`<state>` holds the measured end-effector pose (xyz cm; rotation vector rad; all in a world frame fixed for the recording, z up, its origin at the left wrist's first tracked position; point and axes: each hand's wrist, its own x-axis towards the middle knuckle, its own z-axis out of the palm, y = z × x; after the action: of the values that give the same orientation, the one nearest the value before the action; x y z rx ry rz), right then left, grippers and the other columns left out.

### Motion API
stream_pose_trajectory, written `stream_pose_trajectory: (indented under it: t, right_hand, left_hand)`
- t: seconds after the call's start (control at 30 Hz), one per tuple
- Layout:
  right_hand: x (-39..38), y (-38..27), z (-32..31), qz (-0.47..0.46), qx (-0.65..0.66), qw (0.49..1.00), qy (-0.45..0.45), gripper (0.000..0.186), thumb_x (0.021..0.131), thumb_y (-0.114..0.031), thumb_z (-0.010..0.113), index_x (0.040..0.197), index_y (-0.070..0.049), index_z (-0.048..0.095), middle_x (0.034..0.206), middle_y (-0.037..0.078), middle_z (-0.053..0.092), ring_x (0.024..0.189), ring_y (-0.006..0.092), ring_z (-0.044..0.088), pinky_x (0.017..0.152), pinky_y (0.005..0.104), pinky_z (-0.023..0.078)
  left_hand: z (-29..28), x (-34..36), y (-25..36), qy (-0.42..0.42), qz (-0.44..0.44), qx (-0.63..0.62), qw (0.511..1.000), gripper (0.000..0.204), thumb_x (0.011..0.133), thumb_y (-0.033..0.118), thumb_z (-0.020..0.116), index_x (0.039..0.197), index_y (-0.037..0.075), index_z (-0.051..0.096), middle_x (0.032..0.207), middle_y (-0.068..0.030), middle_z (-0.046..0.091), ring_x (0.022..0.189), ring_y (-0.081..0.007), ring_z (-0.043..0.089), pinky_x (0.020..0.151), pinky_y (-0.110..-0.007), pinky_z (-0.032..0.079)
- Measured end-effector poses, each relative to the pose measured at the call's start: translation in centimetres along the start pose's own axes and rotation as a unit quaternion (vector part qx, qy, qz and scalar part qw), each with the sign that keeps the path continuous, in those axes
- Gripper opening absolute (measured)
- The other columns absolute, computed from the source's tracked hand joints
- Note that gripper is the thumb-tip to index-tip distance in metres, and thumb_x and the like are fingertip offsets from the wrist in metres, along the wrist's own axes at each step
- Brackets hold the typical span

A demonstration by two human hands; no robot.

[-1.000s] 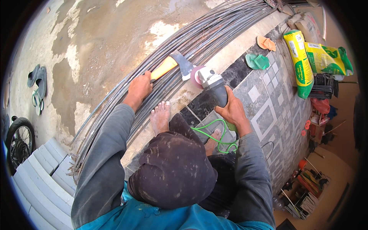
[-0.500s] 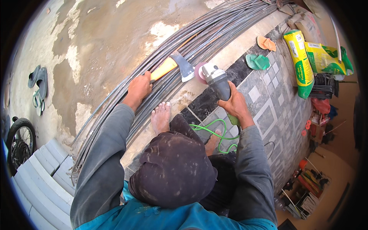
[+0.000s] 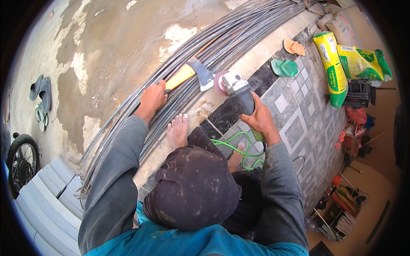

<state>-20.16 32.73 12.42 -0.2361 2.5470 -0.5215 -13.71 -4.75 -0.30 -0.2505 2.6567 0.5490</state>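
My left hand point(image 3: 153, 98) is closed round the yellow handle of a hatchet point(image 3: 181, 77), and its grey blade points away to the right. In my right hand point(image 3: 262, 118) is an angle grinder point(image 3: 242, 94) with a dark grey and green body and a silver head. Its pinkish disc point(image 3: 220, 83) is right beside the blade's edge; whether they touch I cannot tell. A green power cord point(image 3: 230, 140) loops below the grinder, near my bare feet.
Long bundled metal bars point(image 3: 171, 102) run diagonally under the hatchet. Green slippers point(image 3: 285, 68) and orange slippers point(image 3: 294, 47) lie on the patterned tiles point(image 3: 286, 119). Yellow-green bags point(image 3: 332, 70) stand at right. Grey slabs point(image 3: 47, 192) and a wheel point(image 3: 23, 160) are at left.
The whole view has shifted slightly. Both hands keep their hold, and the grinder's disc stays close beside the hatchet blade.
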Motion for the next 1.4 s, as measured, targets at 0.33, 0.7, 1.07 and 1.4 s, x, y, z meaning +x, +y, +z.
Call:
stream_pose_trajectory:
  t: [0.33,0.7,1.07,1.4]
  right_hand:
    - [-1.0,-0.9,0.6,-0.037,-0.001,0.999,-0.031,0.088,0.071,-0.025,0.077,0.150,-0.007,0.043,0.104,0.031,0.072,0.097,0.0492,0.070,0.088,0.0508,0.055]
    - [-1.2,-0.6,0.6,-0.046,-0.011,0.998,-0.034,0.088,0.071,-0.026,0.078,0.149,-0.004,0.043,0.103,0.031,0.072,0.096,0.0494,0.070,0.087,0.0514,0.055]
    - [-1.4,0.2,1.2,-0.050,-0.003,0.998,-0.039,0.092,0.069,-0.025,0.079,0.151,-0.003,0.042,0.103,0.031,0.072,0.097,0.0495,0.070,0.088,0.0511,0.056]
    - [-1.8,-0.8,-1.9,-0.022,-0.016,0.999,0.022,0.090,0.070,-0.027,0.079,0.150,-0.006,0.043,0.109,0.031,0.072,0.100,0.0482,0.071,0.087,0.0522,0.056]
  left_hand:
    - [0.2,0.5,-0.4,-0.011,-0.001,0.000,1.000,0.038,0.090,0.022,0.075,0.116,0.002,0.054,0.104,-0.0263,0.073,0.102,-0.0446,0.071,0.088,-0.055,0.056]
    - [0.4,0.5,-0.7,-0.003,0.002,-0.005,1.000,0.036,0.090,0.021,0.075,0.114,0.003,0.055,0.102,-0.0262,0.072,0.101,-0.0448,0.070,0.088,-0.055,0.055]
    - [0.2,0.5,-0.5,-0.005,0.002,-0.010,1.000,0.037,0.089,0.020,0.075,0.114,0.002,0.055,0.101,-0.0268,0.072,0.101,-0.0451,0.071,0.088,-0.055,0.055]
    - [0.3,0.3,-0.6,0.015,0.008,-0.003,1.000,0.036,0.089,0.019,0.074,0.114,0.001,0.056,0.101,-0.0272,0.073,0.098,-0.0447,0.072,0.085,-0.054,0.056]
